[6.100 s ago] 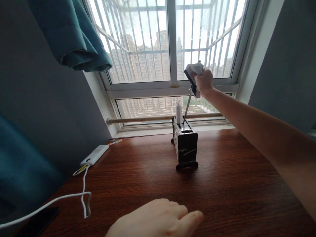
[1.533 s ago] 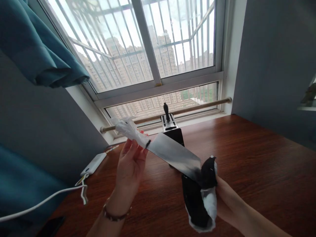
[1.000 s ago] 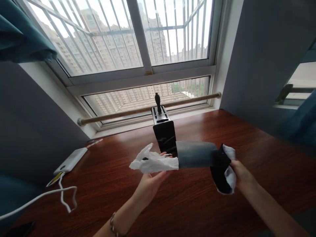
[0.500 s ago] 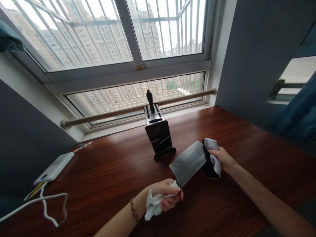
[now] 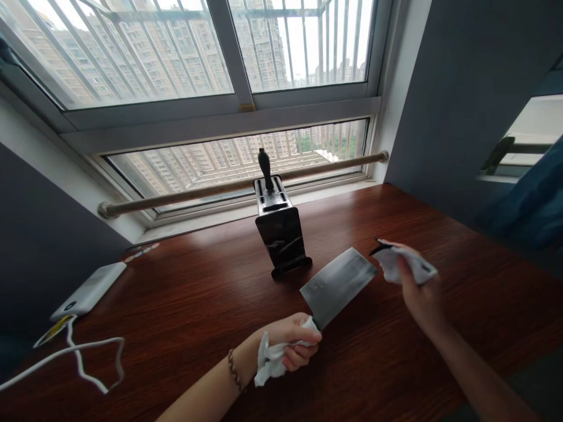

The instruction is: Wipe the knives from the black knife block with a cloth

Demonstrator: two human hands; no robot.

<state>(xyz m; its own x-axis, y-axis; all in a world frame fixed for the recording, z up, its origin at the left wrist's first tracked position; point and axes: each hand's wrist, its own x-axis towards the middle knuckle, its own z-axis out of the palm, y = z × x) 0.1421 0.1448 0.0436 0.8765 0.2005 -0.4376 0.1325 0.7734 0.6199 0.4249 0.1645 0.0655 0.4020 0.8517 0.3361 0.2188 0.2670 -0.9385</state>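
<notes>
A cleaver (image 5: 338, 286) with a broad grey blade is held above the wooden table by my left hand (image 5: 292, 343). That hand is closed round its handle, which is mostly hidden, with a crumpled white tissue (image 5: 269, 364) between the fingers. My right hand (image 5: 422, 296) grips a white and black cloth (image 5: 409, 265) just right of the blade's far end, apart from the metal. Behind the blade stands a black knife block (image 5: 284, 237), and one dark knife handle (image 5: 265, 167) sticks up from its top.
On the wooden table (image 5: 185, 305), a white power bank or similar flat device (image 5: 90, 290) with a white cable (image 5: 79, 357) lies at the left. A barred window (image 5: 176, 64) and a horizontal rail (image 5: 197, 193) are behind the block. A blue curtain (image 5: 528, 205) hangs at the right.
My right hand has drawn the cloth off the end of the blade, to the right, and turned over. My left hand keeps its hold on the cleaver. The view has shifted slightly.
</notes>
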